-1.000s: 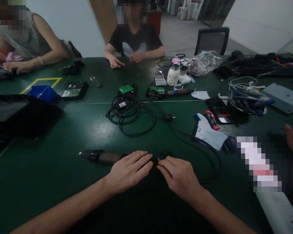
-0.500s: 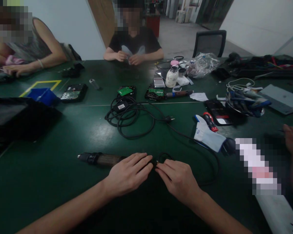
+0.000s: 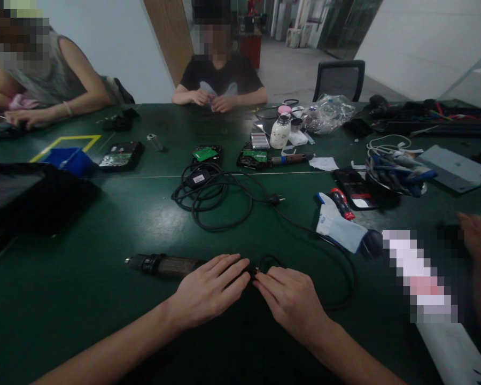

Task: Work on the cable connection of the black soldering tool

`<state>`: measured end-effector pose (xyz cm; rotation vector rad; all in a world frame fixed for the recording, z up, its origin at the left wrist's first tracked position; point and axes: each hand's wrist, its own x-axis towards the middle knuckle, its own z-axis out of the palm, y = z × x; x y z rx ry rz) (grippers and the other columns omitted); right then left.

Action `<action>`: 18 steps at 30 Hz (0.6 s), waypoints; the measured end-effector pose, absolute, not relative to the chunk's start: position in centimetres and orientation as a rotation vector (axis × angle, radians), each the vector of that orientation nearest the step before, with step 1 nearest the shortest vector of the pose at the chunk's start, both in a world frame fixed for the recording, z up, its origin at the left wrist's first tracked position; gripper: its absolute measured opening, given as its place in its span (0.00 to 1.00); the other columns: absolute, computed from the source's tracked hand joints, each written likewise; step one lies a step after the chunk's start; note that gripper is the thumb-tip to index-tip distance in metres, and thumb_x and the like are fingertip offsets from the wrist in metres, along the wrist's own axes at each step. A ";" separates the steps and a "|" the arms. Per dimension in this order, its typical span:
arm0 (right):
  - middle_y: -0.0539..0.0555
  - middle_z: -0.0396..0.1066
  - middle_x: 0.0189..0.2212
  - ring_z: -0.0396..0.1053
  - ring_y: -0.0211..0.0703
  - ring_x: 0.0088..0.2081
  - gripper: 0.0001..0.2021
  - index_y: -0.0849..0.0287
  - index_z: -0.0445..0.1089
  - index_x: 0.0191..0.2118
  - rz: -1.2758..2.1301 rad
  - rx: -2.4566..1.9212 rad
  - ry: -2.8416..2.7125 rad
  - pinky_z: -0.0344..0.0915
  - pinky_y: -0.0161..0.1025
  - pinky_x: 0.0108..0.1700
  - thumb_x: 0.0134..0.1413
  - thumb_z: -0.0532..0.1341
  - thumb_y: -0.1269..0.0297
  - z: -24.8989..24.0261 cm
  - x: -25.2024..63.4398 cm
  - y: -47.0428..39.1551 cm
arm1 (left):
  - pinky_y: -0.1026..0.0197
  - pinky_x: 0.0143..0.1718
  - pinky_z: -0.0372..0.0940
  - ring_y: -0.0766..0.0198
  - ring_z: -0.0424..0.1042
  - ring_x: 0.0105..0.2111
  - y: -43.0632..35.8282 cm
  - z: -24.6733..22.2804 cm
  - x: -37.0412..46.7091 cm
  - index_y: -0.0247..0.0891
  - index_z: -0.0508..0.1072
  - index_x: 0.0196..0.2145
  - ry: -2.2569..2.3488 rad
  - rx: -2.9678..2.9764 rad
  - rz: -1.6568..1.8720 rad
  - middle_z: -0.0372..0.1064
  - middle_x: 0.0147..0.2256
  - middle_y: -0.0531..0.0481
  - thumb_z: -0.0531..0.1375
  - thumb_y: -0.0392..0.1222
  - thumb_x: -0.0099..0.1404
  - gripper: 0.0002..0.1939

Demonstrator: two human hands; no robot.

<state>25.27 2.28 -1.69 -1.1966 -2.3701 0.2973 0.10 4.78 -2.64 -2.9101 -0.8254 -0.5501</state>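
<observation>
On the green table (image 3: 116, 310), a dark electric screwdriver (image 3: 164, 264) is covered at its rear end by the left hand (image 3: 210, 286), while the cable end (image 3: 257, 270) just beside it is pinched in the fingertips of the right hand (image 3: 291, 294).

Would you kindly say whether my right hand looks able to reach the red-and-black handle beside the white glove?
Probably yes: the handle lies exposed, with only the low cable and glove before it, though the right hand seems busy pinching something small.
</observation>
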 end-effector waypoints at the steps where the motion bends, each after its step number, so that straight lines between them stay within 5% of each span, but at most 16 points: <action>1: 0.52 0.76 0.34 0.72 0.41 0.33 0.09 0.58 0.78 0.45 0.297 -1.201 -2.370 0.64 0.41 0.36 0.73 0.59 0.67 -1.7 25.2 2.2 | 0.47 0.61 0.72 0.51 0.72 0.61 4.8 -2.6 0.2 0.37 0.75 0.54 -0.823 -2.907 -0.556 0.71 0.61 0.42 0.60 0.38 0.74 0.13; 18: 0.53 0.77 0.34 0.73 0.40 0.33 0.09 0.57 0.79 0.44 0.313 -1.209 -2.306 0.65 0.41 0.37 0.73 0.59 0.67 -2.0 25.0 1.8 | 0.50 0.59 0.74 0.53 0.74 0.57 4.9 -1.7 0.8 0.35 0.75 0.52 -0.909 -2.935 -0.642 0.73 0.58 0.42 0.60 0.39 0.74 0.11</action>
